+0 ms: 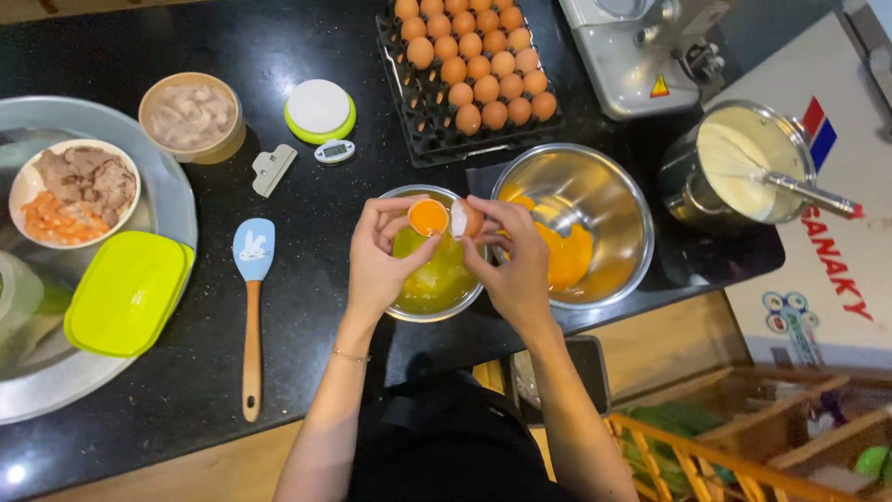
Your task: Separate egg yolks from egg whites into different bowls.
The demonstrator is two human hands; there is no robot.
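countertop (307,307), black, glossy, wooden edge

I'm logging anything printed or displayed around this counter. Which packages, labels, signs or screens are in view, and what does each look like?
Egg tray: dark, rectangular, top centre, full of brown eggs.
Kitchen scale screen: small oval display below a round white-and-green platform.
Warning sticker: yellow triangle on the grey machine.
Appliance lettering: red, on a white surface, right.

light: bright overhead | glare: black counter (307,65), steel bowl (595,186) | focus: sharp | edges: slightly bowed
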